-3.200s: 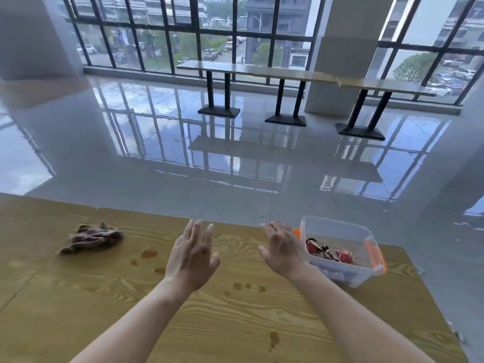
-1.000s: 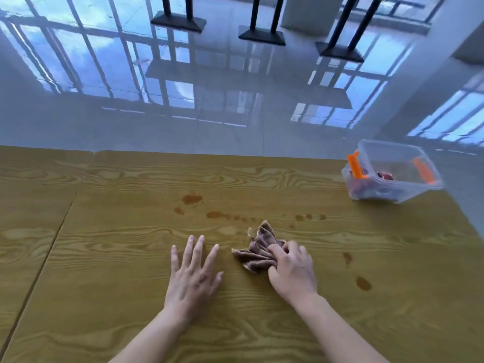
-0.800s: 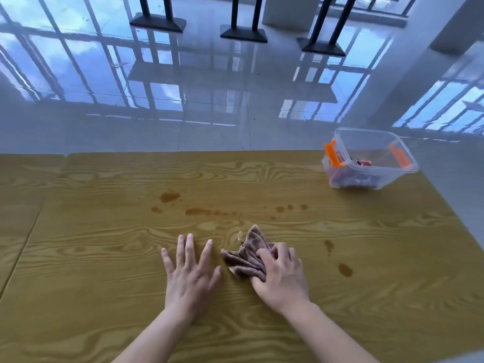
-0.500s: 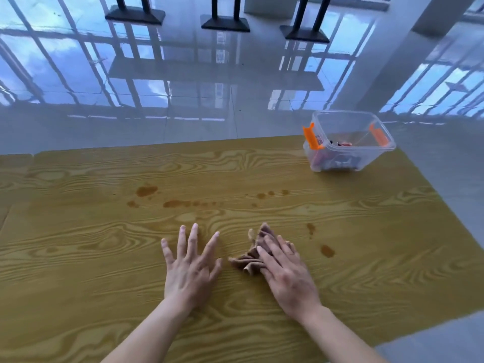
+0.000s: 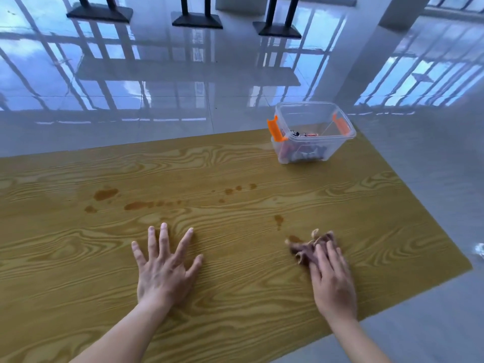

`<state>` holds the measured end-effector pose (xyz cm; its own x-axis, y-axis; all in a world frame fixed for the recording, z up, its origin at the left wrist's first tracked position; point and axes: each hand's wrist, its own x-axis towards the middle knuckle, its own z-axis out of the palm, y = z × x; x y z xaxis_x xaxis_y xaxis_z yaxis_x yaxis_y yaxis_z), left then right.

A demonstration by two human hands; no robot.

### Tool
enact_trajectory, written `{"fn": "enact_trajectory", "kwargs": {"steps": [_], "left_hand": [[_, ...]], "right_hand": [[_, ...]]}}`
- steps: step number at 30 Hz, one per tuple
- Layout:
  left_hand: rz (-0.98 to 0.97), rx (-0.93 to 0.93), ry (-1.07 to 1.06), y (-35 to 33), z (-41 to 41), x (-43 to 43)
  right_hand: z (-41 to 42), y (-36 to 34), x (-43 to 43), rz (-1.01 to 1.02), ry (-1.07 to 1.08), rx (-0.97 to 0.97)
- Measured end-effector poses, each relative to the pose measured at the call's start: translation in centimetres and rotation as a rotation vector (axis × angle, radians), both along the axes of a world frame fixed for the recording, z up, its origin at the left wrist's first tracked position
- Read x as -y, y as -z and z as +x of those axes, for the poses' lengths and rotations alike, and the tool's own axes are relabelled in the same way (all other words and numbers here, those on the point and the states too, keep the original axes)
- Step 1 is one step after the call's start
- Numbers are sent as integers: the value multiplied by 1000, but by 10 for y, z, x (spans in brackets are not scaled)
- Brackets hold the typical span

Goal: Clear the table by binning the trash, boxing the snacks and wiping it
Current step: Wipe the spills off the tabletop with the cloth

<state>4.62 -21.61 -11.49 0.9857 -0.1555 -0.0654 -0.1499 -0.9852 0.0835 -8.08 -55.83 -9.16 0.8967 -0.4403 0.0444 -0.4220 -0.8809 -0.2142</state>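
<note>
My right hand (image 5: 331, 279) presses a crumpled brown cloth (image 5: 309, 246) flat against the wooden table (image 5: 235, 163), near its right edge. The cloth touches a brown stain (image 5: 294, 238). More brown stains run across the table's middle, one blotch (image 5: 105, 193) at the left and small drops (image 5: 238, 189) toward the right. My left hand (image 5: 165, 268) lies flat on the wood with fingers spread, holding nothing. A clear plastic box (image 5: 311, 113) with orange latches stands at the far right corner, with red and dark snack packets (image 5: 301, 150) inside.
The table's right edge (image 5: 419, 213) runs close beside my right hand. Beyond the table lies a glossy tiled floor (image 5: 183, 87) with black table bases (image 5: 196, 20) at the far end. A small white scrap (image 5: 480, 249) lies on the floor at right.
My right hand has slid the cloth to the right, onto the stains near the right edge. My left hand has stayed flat on the table.
</note>
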Motion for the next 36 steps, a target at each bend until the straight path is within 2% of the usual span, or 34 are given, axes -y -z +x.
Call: {"fn": "enact_trajectory", "kwargs": {"steps": [1, 3, 6, 8, 9, 11, 13, 15, 18, 19, 21, 23, 25, 27, 30, 32, 34, 36], "left_hand": [[6, 4, -1, 1, 0, 0], [6, 3, -2, 1, -1, 0], [0, 12, -9, 1, -2, 0], [9, 13, -7, 3, -3, -1], [9, 24, -8, 4, -2, -1], [12, 40, -11, 6, -1, -2], [11, 46, -8, 6, 0, -2], [5, 48, -5, 6, -1, -2], [-11, 49, -16, 6, 0, -1], [-12, 47, -18, 5, 0, 0], [-13, 43, -19, 5, -1, 1], [-12, 40, -14, 4, -1, 1], [-16, 36, -15, 3, -1, 0], [-19, 33, -19, 2, -2, 0], [-11, 34, -16, 2, -3, 0], [-11, 34, -16, 3, -2, -1], [-25, 39, -15, 4, -2, 0], [-27, 47, -15, 4, -2, 1]], "right_hand": [[10, -1, -2, 22, 88, -7], [16, 0, -23, 13, 40, -1], [-9, 12, -45, -28, -373, -4], [-12, 12, -19, -48, -488, -28], [-7, 10, -3, -63, -424, -39], [16, 4, 23, -24, -138, -44], [40, -2, 16, 13, 67, -83], [38, 2, -14, -6, -24, -69], [-3, 14, -41, -7, -423, -26], [-3, 12, -30, 6, -492, -32], [20, 10, -1, -22, -399, -37], [62, 1, 16, 3, -130, -55], [93, -4, 7, 41, 11, -105], [89, 0, -16, 35, -45, -84], [27, 15, -43, -7, -359, -14], [6, 21, -31, -26, -544, -26], [29, 22, -6, -49, -471, -10], [77, 11, 7, -21, -193, -2]]}}
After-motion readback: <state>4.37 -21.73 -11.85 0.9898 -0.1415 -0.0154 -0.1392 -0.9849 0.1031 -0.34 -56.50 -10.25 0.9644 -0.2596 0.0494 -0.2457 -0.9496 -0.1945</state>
